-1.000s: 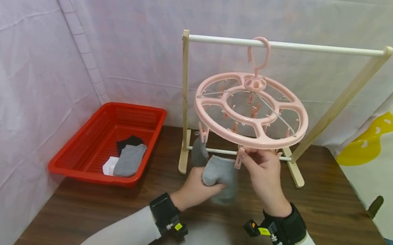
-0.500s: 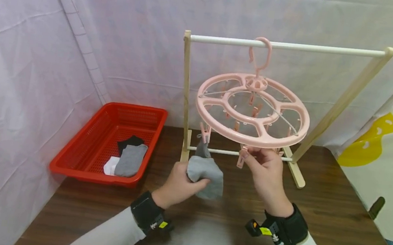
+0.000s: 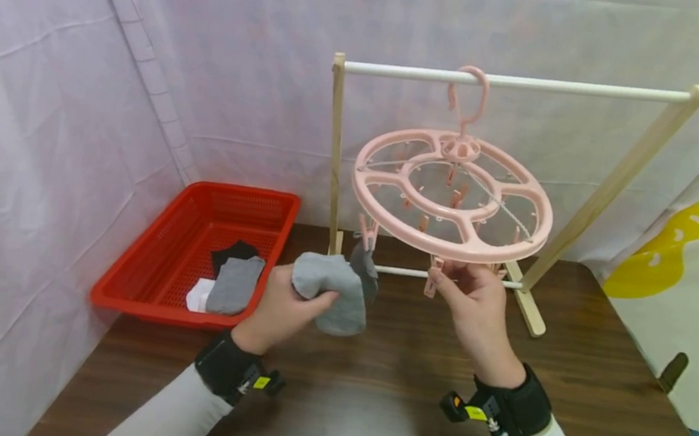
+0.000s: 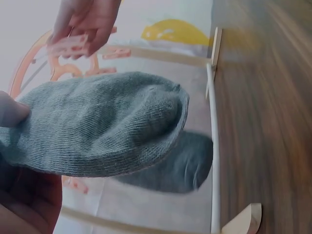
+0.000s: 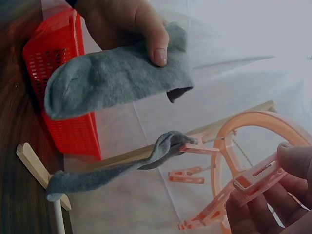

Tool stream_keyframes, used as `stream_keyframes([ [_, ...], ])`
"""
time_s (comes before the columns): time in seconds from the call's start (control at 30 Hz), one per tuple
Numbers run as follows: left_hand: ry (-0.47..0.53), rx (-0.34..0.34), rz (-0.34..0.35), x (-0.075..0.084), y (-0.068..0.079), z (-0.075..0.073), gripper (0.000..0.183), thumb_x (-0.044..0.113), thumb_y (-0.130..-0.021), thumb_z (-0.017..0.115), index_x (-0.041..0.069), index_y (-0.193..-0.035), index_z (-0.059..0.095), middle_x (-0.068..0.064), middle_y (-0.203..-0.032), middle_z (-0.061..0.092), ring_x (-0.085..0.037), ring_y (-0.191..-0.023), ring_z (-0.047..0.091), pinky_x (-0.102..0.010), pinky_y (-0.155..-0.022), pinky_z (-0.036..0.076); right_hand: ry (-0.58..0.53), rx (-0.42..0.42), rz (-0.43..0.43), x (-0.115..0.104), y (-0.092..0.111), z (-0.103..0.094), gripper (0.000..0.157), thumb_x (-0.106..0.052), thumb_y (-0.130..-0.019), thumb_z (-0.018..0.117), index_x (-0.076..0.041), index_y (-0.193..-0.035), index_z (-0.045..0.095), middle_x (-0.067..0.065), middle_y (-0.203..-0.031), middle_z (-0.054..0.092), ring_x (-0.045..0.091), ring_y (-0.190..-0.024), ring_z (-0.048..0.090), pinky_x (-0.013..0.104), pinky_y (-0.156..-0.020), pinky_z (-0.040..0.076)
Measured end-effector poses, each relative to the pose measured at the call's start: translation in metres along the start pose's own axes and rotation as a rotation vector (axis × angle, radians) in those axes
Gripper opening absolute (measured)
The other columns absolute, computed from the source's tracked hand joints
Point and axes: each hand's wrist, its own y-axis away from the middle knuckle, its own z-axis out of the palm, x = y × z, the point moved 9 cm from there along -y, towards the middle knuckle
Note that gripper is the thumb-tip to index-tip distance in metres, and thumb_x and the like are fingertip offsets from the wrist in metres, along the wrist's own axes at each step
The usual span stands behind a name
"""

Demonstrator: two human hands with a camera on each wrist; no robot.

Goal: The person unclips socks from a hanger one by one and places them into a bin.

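My left hand [image 3: 285,303] grips a grey sock [image 3: 339,304] between thumb and fingers, its toe end hanging toward the right. In the left wrist view the sock's knit fabric [image 4: 107,124] fills the middle. With thumb and fingers my right hand [image 3: 476,310] pinches a pink clothespin [image 3: 434,278] at the front rim of a round pink drying hanger [image 3: 425,242]. The right wrist view shows the thumb on that clothespin [image 5: 261,178]. A second grey sock [image 3: 364,267] hangs from another clothespin [image 3: 367,232] at the hanger's left side, just behind the held sock.
The hanger hooks over the white bar [image 3: 575,88] of a wooden stand. At left sits a red basket [image 3: 116,303] with a grey sock [image 3: 235,284], a black cloth [image 3: 230,253] and a white cloth [image 3: 199,295]. A yellow shape [image 3: 650,273] is at the right wall.
My left hand has moved left with the grey sock, away from my right hand and past the hanging sock. The right hand stays on the clothespin, almost still.
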Motion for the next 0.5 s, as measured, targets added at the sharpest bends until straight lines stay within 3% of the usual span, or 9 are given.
stream_keyframes([
  [0.1, -0.015, 0.031, -0.046, 0.004, -0.001, -0.014, 0.033, 0.007, -0.078, 0.078, 0.01, -0.109, 0.067, -0.006, -0.101, 0.073, -0.016, -0.089, 0.066, -0.035, -0.078, 0.056, 0.015, -0.004, 0.003, 0.0, 0.0, 0.0, 0.016, -0.006, -0.089, 0.067, 0.001, -0.104, 0.063, 0.014, -0.084, 0.061, 0.025, -0.07, 0.061, 0.026, -0.062, 0.053],
  [0.3, -0.102, 0.098, -0.062, 0.026, -0.004, -0.046, 0.031, 0.002, -0.076, 0.078, 0.002, -0.106, 0.067, -0.013, -0.096, 0.073, -0.018, -0.084, 0.065, -0.032, -0.076, 0.056, 0.032, -0.012, -0.008, -0.018, 0.0, 0.005, 0.017, 0.0, -0.089, 0.064, 0.006, -0.105, 0.06, 0.019, -0.085, 0.058, 0.028, -0.072, 0.06, 0.024, -0.063, 0.053],
  [0.5, -0.111, 0.144, -0.13, -0.009, 0.002, -0.073, 0.03, 0.012, -0.079, 0.079, 0.013, -0.107, 0.069, -0.004, -0.097, 0.073, -0.013, -0.084, 0.065, -0.027, -0.076, 0.055, 0.06, -0.018, 0.002, -0.028, 0.001, 0.007, 0.017, 0.0, -0.09, 0.064, 0.008, -0.104, 0.059, 0.021, -0.084, 0.058, 0.029, -0.072, 0.061, 0.024, -0.065, 0.053],
])
